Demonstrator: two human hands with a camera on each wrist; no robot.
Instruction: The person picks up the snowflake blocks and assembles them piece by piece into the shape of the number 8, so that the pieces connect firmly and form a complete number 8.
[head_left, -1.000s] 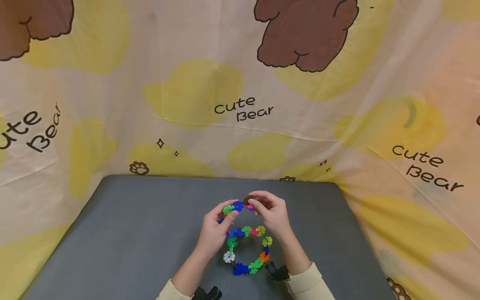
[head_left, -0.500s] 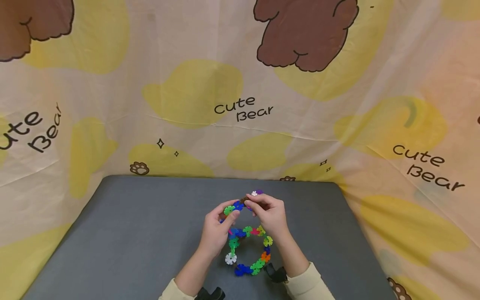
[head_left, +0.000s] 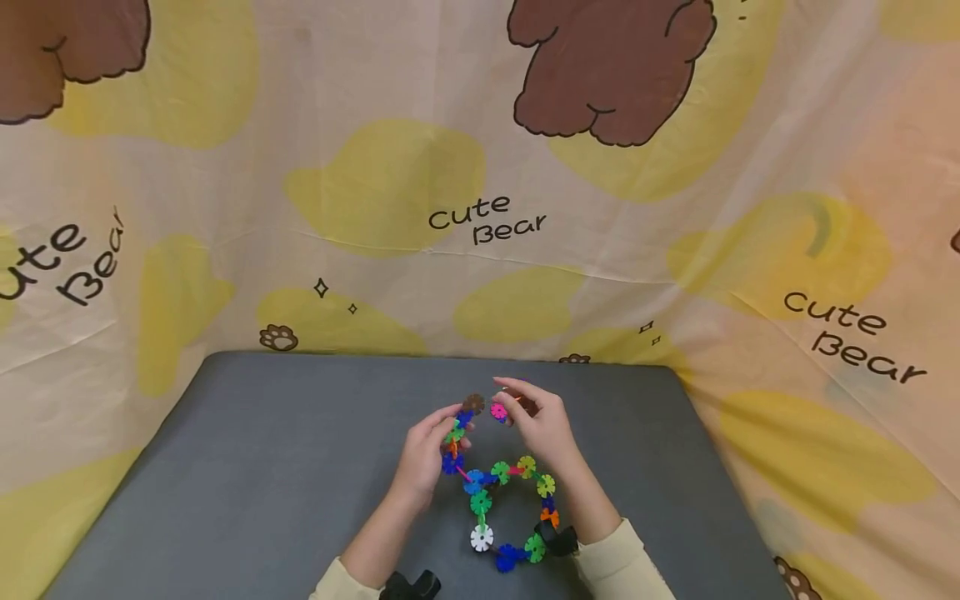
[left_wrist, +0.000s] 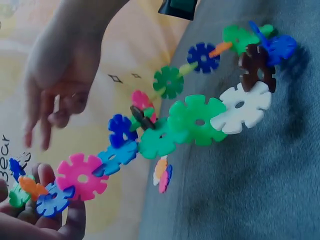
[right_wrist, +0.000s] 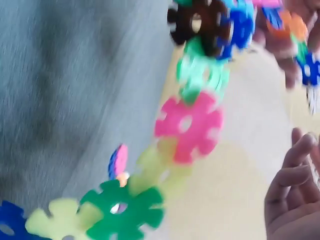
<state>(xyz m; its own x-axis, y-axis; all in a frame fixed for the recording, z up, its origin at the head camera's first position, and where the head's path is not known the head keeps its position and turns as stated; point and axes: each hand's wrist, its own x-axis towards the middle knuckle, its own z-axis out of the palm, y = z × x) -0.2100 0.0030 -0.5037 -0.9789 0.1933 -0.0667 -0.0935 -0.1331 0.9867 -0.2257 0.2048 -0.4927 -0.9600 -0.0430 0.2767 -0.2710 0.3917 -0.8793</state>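
My left hand [head_left: 420, 454] grips a strand of notched plastic snowflake discs near its upper end. A brown disc [head_left: 473, 405] tops that strand, just past a blue one [head_left: 465, 418]. Below, the strand runs through a pink disc [left_wrist: 82, 177] into a closed ring of linked discs, including a white disc [head_left: 482, 538] and a green disc [head_left: 481, 502]. In the left wrist view the ring slants over the grey surface. My right hand [head_left: 547, 425] is apart from the strand, fingers loosely bent and holding nothing.
Loose discs, among them a pink disc [head_left: 498, 411], lie on the grey table [head_left: 262, 467] beyond my right fingertips. Black wrist mounts [head_left: 558, 539] sit on both forearms. A printed bear curtain [head_left: 487, 292] hangs around the table's back and sides.
My right hand has let go of the brown disc, which now sits on the strand's end, and drawn back slightly. The strand has turned more upright in my left hand; the ring has shifted right and nearer.
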